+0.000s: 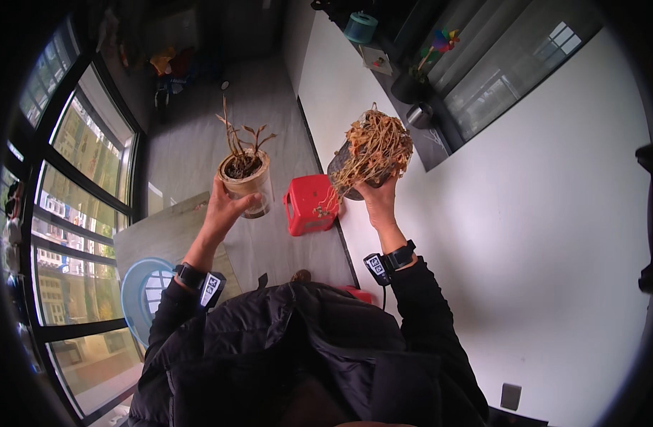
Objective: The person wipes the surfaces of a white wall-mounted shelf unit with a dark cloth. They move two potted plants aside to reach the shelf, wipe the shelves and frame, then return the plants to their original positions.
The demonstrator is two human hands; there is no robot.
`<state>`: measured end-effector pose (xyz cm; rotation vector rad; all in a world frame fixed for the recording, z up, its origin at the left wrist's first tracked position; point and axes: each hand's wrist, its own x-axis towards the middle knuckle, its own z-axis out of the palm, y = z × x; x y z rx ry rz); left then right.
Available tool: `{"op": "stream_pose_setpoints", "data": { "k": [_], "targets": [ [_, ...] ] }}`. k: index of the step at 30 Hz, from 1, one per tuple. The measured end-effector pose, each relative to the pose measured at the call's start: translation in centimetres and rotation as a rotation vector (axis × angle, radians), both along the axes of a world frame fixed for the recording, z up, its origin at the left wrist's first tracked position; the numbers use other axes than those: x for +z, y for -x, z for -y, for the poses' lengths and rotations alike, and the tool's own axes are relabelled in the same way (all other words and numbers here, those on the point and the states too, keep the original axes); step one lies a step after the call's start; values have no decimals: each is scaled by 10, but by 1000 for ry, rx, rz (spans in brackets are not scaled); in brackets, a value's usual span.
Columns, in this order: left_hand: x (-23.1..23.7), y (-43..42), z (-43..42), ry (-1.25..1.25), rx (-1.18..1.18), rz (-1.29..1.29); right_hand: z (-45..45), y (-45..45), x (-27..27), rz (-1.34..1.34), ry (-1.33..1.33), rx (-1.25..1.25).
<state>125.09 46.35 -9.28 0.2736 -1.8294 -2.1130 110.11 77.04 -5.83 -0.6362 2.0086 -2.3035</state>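
Observation:
My left hand point(224, 209) grips a clear, cup-like planter point(250, 193) with a tan rim. Dark soil fills its top, and a few thin, brownish stems with withered leaves point(246, 140) stand up from it. In my right hand point(379, 200) is a dark pot point(341, 166), held up beside the white wall. A dense mass of dried, tan stems and leaves point(382, 141) covers much of that pot and trails over its near side. Both pots are off the floor, held apart from each other in front of me. The right fingers are partly hidden behind the pot.
A red plastic stool point(311, 203) stands on the grey floor between my hands. At left are a light-blue basin point(131, 299) and tall windows point(83, 213). The ledge on the right holds a metal cup point(420, 115), a dark pot with a pinwheel point(409, 86) and a teal container point(361, 28).

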Motion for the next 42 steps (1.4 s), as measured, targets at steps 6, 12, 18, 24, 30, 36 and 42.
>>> {"op": "stream_pose_setpoints", "data": {
  "k": [6,12,18,24,30,36,42],
  "targets": [
    [18,124,-35,139,-43,-98,-30,95,0,43,17,-116],
    [-12,272,-109,182,-208,-213,-90,181,-50,-9,4,-322],
    [-13,412,-139,180,-439,-248,-91,227,-50,-48,-75,-675],
    [15,501,-57,429,-237,-493,-3,227,-24,-102,-106,-811],
    [-2,619,-37,607,-112,-452,-2,255,-73,1,-384,-1270],
    [-31,685,-48,470,-164,-569,-23,271,-109,34,-223,-1142],
    [-49,741,-53,-32,-535,-546,-46,296,-109,113,-1949,-831]
  ]
}}
